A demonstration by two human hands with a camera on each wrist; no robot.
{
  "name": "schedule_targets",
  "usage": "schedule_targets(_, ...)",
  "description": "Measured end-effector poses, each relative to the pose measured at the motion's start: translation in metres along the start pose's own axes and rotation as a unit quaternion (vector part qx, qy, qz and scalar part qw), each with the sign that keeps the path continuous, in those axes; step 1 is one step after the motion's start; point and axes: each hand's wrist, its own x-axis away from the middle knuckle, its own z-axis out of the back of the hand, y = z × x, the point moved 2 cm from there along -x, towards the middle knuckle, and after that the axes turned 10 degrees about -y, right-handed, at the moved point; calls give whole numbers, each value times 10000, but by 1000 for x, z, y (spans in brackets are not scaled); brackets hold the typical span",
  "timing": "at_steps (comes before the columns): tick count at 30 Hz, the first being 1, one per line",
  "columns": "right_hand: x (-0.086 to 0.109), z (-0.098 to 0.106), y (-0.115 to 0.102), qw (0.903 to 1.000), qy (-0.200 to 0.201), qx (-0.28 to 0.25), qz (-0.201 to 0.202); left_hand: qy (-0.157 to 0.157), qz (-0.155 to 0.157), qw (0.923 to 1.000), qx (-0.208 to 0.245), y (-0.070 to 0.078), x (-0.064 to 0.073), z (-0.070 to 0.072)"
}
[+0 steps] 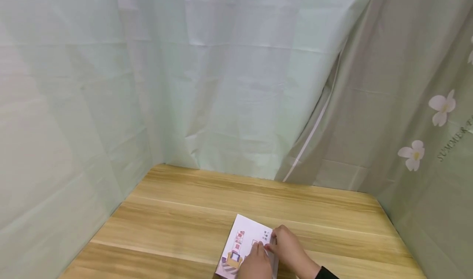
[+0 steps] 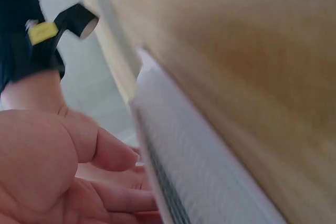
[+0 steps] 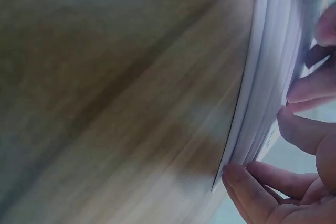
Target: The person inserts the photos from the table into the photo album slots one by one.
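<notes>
A white-covered book (image 1: 249,225) with small cartoon pictures lies on the wooden table near the front. My left hand (image 1: 256,263) rests over the cover, its fingertips on the book and close to my right hand. At the book's right edge, my right hand (image 1: 290,248) grips with the thumb on the cover side and fingers at the page edges. The right wrist view shows this layered edge (image 3: 257,93) and the fingertips (image 3: 239,177) against its corner. In the left wrist view the page block (image 2: 184,145) stands beside my left thumb (image 2: 113,150); part of the left fingers is hidden.
The wooden tabletop (image 1: 177,213) stretches around the book. Pale curtains (image 1: 236,86) hang behind and on the left, and a grey-green curtain (image 1: 369,106) with white flowers hangs on the right. A dark sleeve (image 1: 325,273) covers the right forearm.
</notes>
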Motion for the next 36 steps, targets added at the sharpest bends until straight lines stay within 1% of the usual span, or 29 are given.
schedule_targets(1, 1, 0, -2, 10000, 54, 56, -18, -189, -58, 9997, 160, -3, -1, 2)
schedule_targets(2, 2, -1, -3, 9999, 97, 105, -18, -346, -161, 9990, 218, -6, -2, 4)
schedule_targets(4, 3, -1, -4, 9998, 131, 170, -26, -554, -417, 9975, 156, -14, -3, 8)
schedule_targets(5, 4, -1, -4, 9997, 129, 181, -40, -528, -539, 9972, 6, -18, -3, 10)
schedule_targets(8, 4, -2, -2, 9998, 56, 127, -128, -450, -678, 9967, -13, -33, -1, 20)
schedule_targets(9, 5, -2, -2, 9998, 24, 81, -174, -397, -706, 9967, 85, -39, 1, 25)
schedule_targets(10, 5, -2, -2, 9998, -13, 25, -208, -415, -713, 9963, 256, -45, 2, 29)
schedule_targets(12, 5, -4, -3, 9996, -81, -18, -264, -489, -679, 9935, 766, -60, 5, 38)
schedule_targets(14, 6, -5, -4, 9994, -151, 19, -301, -669, -600, 9868, 1350, -75, 9, 45)
schedule_targets(17, 7, -6, -8, 9989, -236, 153, -362, -1044, -432, 9705, 2132, -93, 16, 49)
schedule_targets(19, 7, -6, -9, 9986, -241, 225, -412, -1257, -360, 9602, 2469, -101, 19, 48)
schedule_targets(21, 7, -5, -10, 9984, -221, 244, -463, -1398, -286, 9520, 2710, -104, 20, 46)
schedule_targets(23, 7, -5, -10, 9983, -207, 241, -486, -1425, -216, 9481, 2834, -104, 21, 44)
schedule_targets(26, 8, -6, -10, 9984, -224, 163, -500, -1346, -131, 9485, 2866, -103, 22, 44)
schedule_targets(27, 8, -6, -10, 9984, -220, 141, -492, -1303, -126, 9498, 2840, -103, 22, 44)
schedule_targets(31, 7, -5, -7, 9988, -184, 58, -457, -1050, -162, 9599, 2595, -100, 22, 45)
schedule_targets(36, 3, -3, -2, 9996, -111, 8, -246, -849, -151, 9676, 2373, -96, 21, 42)
